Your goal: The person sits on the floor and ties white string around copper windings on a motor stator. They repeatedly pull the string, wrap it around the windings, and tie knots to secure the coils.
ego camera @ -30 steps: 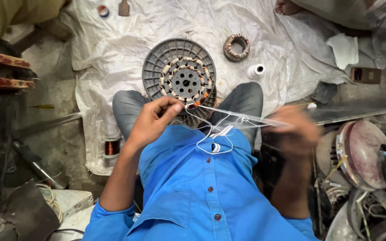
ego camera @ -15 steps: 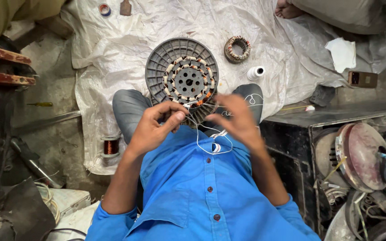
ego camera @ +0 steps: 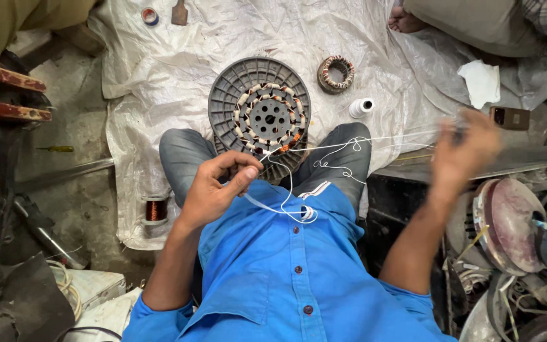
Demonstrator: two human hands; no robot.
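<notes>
A round grey spoked disc (ego camera: 228, 95) rests between my knees, with a ring of copper windings (ego camera: 243, 107) bound in pale tape on it. My left hand (ego camera: 218, 187) pinches white thread (ego camera: 284, 201) just below the windings' near edge. My right hand (ego camera: 465, 149), blurred, is out to the right and holds the other end of the thread stretched across my right knee. Loose loops of thread hang over my blue shirt.
A second wound stator ring (ego camera: 335, 73) and a white thread spool (ego camera: 361, 107) lie on the white plastic sheet (ego camera: 159, 69). A copper wire spool (ego camera: 154, 209) stands by my left knee. A phone (ego camera: 509, 118), motor parts at right, another person's foot (ego camera: 405, 20) at top.
My right hand has swung from beside the left hand at the windings far out to the right, drawing the thread taut. The left hand stays pinched at the winding.
</notes>
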